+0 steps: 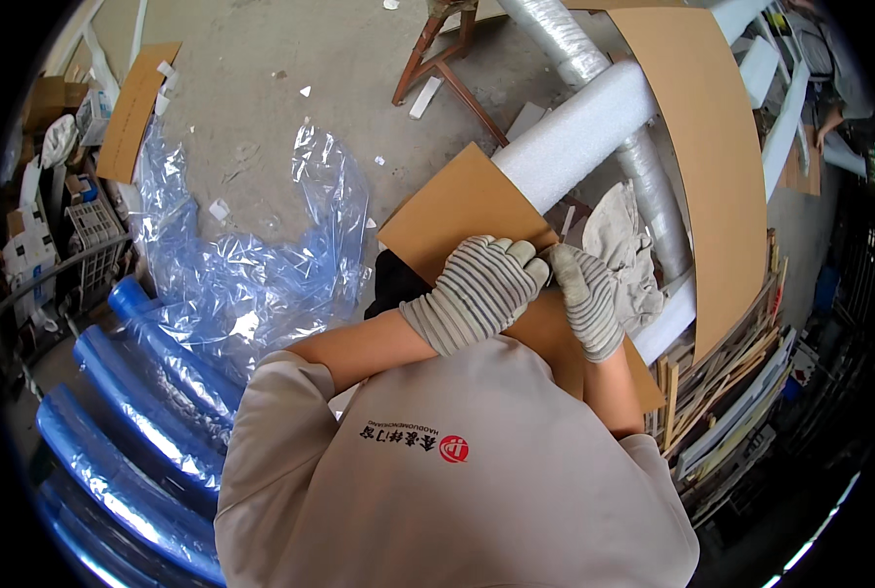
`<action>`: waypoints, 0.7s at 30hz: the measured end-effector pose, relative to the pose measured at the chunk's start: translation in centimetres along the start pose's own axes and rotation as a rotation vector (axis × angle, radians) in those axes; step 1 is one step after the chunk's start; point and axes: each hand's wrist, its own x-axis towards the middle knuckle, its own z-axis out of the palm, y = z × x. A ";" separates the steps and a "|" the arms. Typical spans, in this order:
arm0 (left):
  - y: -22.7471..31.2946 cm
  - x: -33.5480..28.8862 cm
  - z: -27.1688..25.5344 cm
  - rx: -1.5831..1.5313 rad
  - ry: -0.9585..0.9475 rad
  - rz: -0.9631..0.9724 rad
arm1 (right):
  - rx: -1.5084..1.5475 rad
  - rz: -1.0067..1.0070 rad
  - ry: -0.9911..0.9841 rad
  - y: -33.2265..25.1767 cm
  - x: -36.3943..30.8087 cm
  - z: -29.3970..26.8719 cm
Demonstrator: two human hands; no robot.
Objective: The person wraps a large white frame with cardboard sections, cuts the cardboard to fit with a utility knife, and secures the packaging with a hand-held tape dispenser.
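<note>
Both my hands wear grey-striped knit work gloves and meet close together in front of my chest. My left hand (486,289) is closed, its fingers curled at the lower edge of a brown cardboard piece (462,206). Just beside it, my right hand (588,299) is closed too, thumb and fingers pressed together. Whatever lies between the fingertips is too small and dark to make out. The cardboard covers the near end of a long bar wrapped in white foam (584,132). Another cardboard part (555,338) shows below my hands. A crumpled pale cloth (619,250) lies right of my right hand.
A large cardboard sheet (707,147) stands at the right, near clear-wrapped tubes (653,196). Crumpled blue film (261,279) and blue film rolls (133,412) fill the left. A brown metal stand (442,69) is ahead. Wood strips (717,392) are stacked at right; a person (839,73) is far right.
</note>
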 end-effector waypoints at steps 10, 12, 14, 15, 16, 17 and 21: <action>-17.9 -6.3 -1.3 -1.070 0.440 -1.319 | 0.133 -0.072 0.327 -5.6 8.8 -5.4; -23.9 -11.0 8.3 -0.930 0.390 -1.313 | -0.077 -0.111 0.306 -5.7 10.5 -5.5; -22.8 -10.1 9.6 -1.260 0.088 -1.706 | -0.346 -0.247 0.289 -5.6 11.9 -5.0; -20.4 -8.2 6.6 -1.723 0.123 -1.579 | -0.312 -0.295 0.305 -5.0 12.2 -4.5; -18.1 -6.3 3.6 -2.182 0.173 -1.385 | -0.331 -0.283 0.215 -5.0 12.4 -4.5; -18.3 -5.5 5.0 -2.200 0.073 -1.283 | -0.382 -0.262 0.148 -4.9 12.5 -4.0; -19.9 -1.7 5.8 -1.908 -0.298 -0.916 | -0.487 -0.025 -0.184 -4.4 13.5 -0.5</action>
